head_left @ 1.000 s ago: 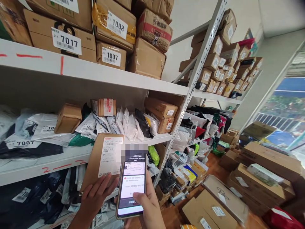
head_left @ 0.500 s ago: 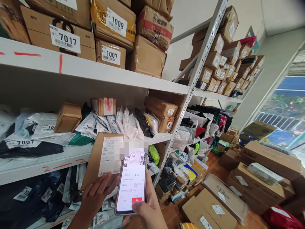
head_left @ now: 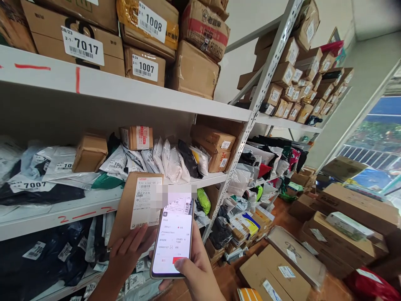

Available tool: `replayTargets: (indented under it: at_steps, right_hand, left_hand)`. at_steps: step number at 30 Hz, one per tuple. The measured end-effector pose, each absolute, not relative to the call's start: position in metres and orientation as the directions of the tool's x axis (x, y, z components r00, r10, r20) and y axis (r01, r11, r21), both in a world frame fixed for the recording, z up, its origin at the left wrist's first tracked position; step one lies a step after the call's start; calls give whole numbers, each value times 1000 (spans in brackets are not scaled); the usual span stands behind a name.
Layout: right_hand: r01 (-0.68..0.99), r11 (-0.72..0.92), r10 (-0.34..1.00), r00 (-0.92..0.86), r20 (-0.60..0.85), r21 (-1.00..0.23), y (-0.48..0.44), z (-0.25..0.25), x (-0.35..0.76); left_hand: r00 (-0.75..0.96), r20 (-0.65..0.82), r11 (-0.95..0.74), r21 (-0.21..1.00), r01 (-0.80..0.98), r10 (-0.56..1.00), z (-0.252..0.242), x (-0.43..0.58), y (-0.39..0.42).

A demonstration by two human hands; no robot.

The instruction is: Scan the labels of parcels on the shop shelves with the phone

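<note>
You stand in a parcel store room, with white metal shelving close in front of you and more racks running off toward a window beyond your right grip.

Your left grip (head_left: 130, 255) is closed on the lower edge of a flat brown parcel (head_left: 123, 209), fingers spread over its face. It holds the parcel upright against the lip of the middle shelf (head_left: 78, 211), the white label (head_left: 145, 207) turned toward you. Your right grip (head_left: 197, 271) is wrapped around the phone (head_left: 172, 240), which stands just beside the parcel and overlaps its lower right corner.

A second ago the phone showed a dark screen with a pop-up box. It now shows a white page with lines of text and a red button at the bottom, and your thumb lies on that button. It looks as if the label has been read and the entry is up. The parcel has not shifted in your left grip.

Above both grips the middle shelf is packed with grey mailers and small cartons right up to its lip. The slanted upright (head_left: 250, 121) stands near, past your right grip. Below that grip, cartons on the floor (head_left: 282, 271) crowd in close. The free space is the gap between your grips and your body, and the strip of bare floor under the phone.
</note>
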State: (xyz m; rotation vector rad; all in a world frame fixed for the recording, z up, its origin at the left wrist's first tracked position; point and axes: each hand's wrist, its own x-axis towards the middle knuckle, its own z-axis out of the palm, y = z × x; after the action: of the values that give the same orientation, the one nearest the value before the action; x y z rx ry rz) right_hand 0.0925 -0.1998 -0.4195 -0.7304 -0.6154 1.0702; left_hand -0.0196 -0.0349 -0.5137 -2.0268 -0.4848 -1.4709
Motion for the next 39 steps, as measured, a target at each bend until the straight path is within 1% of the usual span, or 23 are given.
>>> replayTargets:
  at_steps: [13,20,25,29,34,39]
  right_hand:
    - [-554,302,932,343,117,-776,-201,-415,93]
    - [-640,310,911,412,27,-703,-202,-412,92]
    - [-616,286,916,401,19,-734,-204,-411,93]
    - [-617,276,912,411,-3,-737,-205,-413,93]
    - [-614,272,924,383,22,-741,-203,-413,94]
    - [-629,259,923,384,-3,-733,-199,-410,92]
  left_hand:
    - [358,931,-758,-282,588,-69,-513,-21,-34]
    - [343,936,-728,-288,622,-77,-505,-18,-39]
    - [335,938,-731,-289,618,-88,-497,-18,-43]
    - [330,938,-742,-294,602,-104,-495,-18,-42]
    - [340,935,-737,-301,605,-103,-499,-19,-38]
    - [367,925,-733,-314,603,-94,-506,-22,-36]
